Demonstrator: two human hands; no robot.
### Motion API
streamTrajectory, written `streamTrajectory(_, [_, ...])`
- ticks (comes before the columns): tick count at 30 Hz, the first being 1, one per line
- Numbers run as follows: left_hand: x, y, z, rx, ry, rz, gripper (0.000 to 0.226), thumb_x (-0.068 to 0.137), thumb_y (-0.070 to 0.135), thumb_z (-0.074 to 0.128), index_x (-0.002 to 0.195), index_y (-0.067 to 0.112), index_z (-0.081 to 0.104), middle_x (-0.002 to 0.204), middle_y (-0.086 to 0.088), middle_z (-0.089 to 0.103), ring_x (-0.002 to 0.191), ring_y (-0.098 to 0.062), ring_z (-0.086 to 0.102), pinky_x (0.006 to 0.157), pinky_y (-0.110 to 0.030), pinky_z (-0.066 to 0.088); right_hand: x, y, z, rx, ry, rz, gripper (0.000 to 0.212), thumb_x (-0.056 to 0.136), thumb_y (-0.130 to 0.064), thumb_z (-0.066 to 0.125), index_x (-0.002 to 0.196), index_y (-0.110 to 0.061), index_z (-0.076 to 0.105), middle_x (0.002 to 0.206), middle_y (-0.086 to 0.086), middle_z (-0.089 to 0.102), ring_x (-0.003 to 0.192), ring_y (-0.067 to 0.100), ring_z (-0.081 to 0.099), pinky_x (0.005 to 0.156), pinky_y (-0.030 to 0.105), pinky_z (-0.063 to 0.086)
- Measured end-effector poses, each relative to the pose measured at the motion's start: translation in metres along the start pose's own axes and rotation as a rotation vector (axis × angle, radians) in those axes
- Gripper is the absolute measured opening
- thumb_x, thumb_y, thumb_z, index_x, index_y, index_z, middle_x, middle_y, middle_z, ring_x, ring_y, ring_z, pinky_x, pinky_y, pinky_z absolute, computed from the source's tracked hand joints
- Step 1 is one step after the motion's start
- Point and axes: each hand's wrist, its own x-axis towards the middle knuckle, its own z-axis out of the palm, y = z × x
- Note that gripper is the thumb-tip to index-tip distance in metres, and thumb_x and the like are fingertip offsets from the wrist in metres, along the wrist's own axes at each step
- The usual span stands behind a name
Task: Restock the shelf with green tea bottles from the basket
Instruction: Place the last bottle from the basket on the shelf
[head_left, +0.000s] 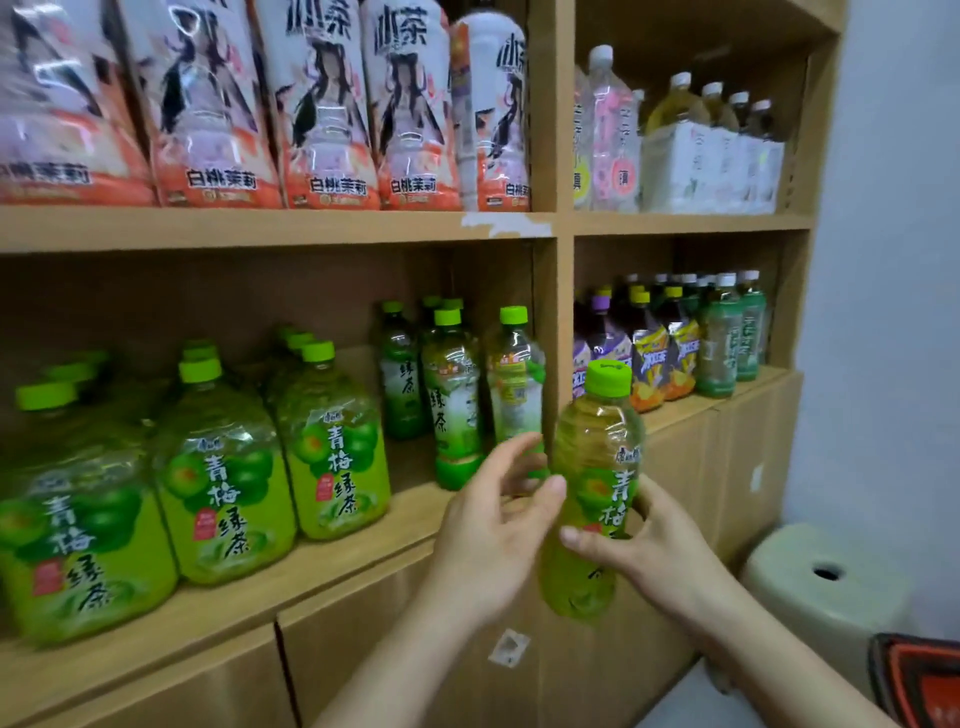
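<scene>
- The right hand (654, 545) is gripping a green tea bottle (592, 499) low on its label, its fingers (582, 538) wrapping round the front and clamping on it.
- The left hand (493, 525) is reaching in beside the same bottle, its fingers spread apart; the thumb looks to be brushing the bottle's left side, though I cannot tell whether it is really touching.
- The bottle is standing nearly upright in the air, in front of the shelf (322, 561), near the post dividing its two bays.
- Just behind the left hand, slim green tea bottles (452, 400) are standing at the right end of the shelf board.
- Large green bottles (332, 441) are filling the left part of that board, up to its front edge.
</scene>
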Motion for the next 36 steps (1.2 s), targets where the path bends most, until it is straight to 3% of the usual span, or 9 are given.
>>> streamTrajectory(4, [0.046,-0.018,-0.028,0.213,0.294,-0.055,0.049,0.087,0.021,0.063,0.132,0.031,0.043,0.126,0.011,0.052,0.112,-0.005,0.051,0.080,-0.012,0.041,0.051,-0.005,0.014,0.070,0.041,-0.025,0.054,0.050,-0.032,0.083,0.100,-0.025,0.065,0.089,-0.019,0.074,0.084,-0.003,0.068,0.072,0.015,0.053])
streamTrajectory(6, [0.069,-0.032,-0.035,0.297,0.358,-0.135,0.060,0.087,0.022,0.065,0.138,0.026,0.035,0.136,0.005,0.047,0.120,-0.013,0.047,0.091,-0.022,0.043,0.076,-0.005,0.019,0.123,0.025,-0.049,0.051,0.054,-0.027,0.083,0.100,-0.025,0.063,0.087,-0.019,0.074,0.083,-0.003,0.068,0.070,0.012,0.051])
streamTrajectory(10, [0.107,-0.057,-0.036,0.427,0.361,-0.274,0.081,0.085,0.023,0.067,0.148,0.020,0.016,0.145,-0.008,0.042,0.131,-0.027,0.042,0.106,-0.038,0.037,0.111,0.010,0.037,0.040,0.030,-0.064,0.064,0.049,-0.055,0.087,0.104,-0.031,0.065,0.108,-0.003,0.070,0.102,0.014,0.066,0.087,0.037,0.055])
streamTrajectory(13, [0.125,-0.071,-0.036,0.281,0.284,-0.326,0.097,0.077,0.020,0.075,0.149,0.028,0.010,0.132,-0.005,0.057,0.121,-0.028,0.054,0.100,-0.036,0.044,0.127,0.027,0.049,-0.143,0.032,-0.123,0.074,0.041,-0.078,0.075,0.108,-0.052,0.059,0.131,0.001,0.057,0.124,0.020,0.051,0.101,0.047,0.045])
streamTrajectory(17, [0.126,-0.079,-0.033,0.274,0.354,-0.348,0.082,0.072,0.025,0.077,0.141,0.024,0.032,0.115,-0.004,0.066,0.102,-0.025,0.063,0.080,-0.027,0.049,0.128,0.035,0.055,-0.373,0.022,-0.127,0.095,0.037,-0.091,0.059,0.119,-0.044,0.060,0.149,0.000,0.032,0.139,0.019,0.026,0.114,0.042,0.029])
streamTrajectory(22, [0.116,-0.089,-0.028,0.536,0.518,-0.290,0.090,0.069,0.036,0.078,0.142,0.015,0.029,0.124,-0.014,0.054,0.113,-0.034,0.053,0.086,-0.042,0.047,0.128,0.039,0.060,-0.376,0.141,-0.131,0.088,0.047,-0.073,0.071,0.124,-0.032,0.057,0.136,0.004,0.033,0.134,0.019,0.028,0.113,0.036,0.029])
streamTrajectory(27, [0.101,-0.097,-0.025,0.611,0.443,-0.255,0.091,0.080,0.025,0.070,0.148,0.012,0.010,0.133,-0.016,0.045,0.122,-0.035,0.043,0.097,-0.043,0.039,0.129,0.042,0.070,-0.402,0.203,-0.123,0.088,0.055,-0.064,0.076,0.130,-0.026,0.050,0.143,0.005,0.029,0.131,0.014,0.026,0.108,0.029,0.028])
streamTrajectory(33, [0.099,-0.096,-0.022,0.734,0.499,-0.218,0.089,0.082,0.025,0.068,0.148,0.013,0.009,0.130,-0.015,0.049,0.115,-0.035,0.052,0.086,-0.043,0.045,0.125,0.046,0.077,-0.423,0.260,-0.079,0.090,0.053,-0.081,0.058,0.124,-0.027,0.052,0.133,0.007,0.047,0.128,0.023,0.037,0.105,0.043,0.038])
streamTrajectory(36, [0.109,-0.096,-0.020,0.758,0.507,-0.285,0.088,0.085,0.024,0.065,0.149,0.013,0.006,0.135,-0.015,0.045,0.115,-0.033,0.052,0.085,-0.042,0.044,0.121,0.045,0.076,-0.461,0.313,-0.077,0.083,0.052,-0.079,0.060,0.118,-0.029,0.056,0.118,0.005,0.047,0.117,0.022,0.039,0.095,0.034,0.039])
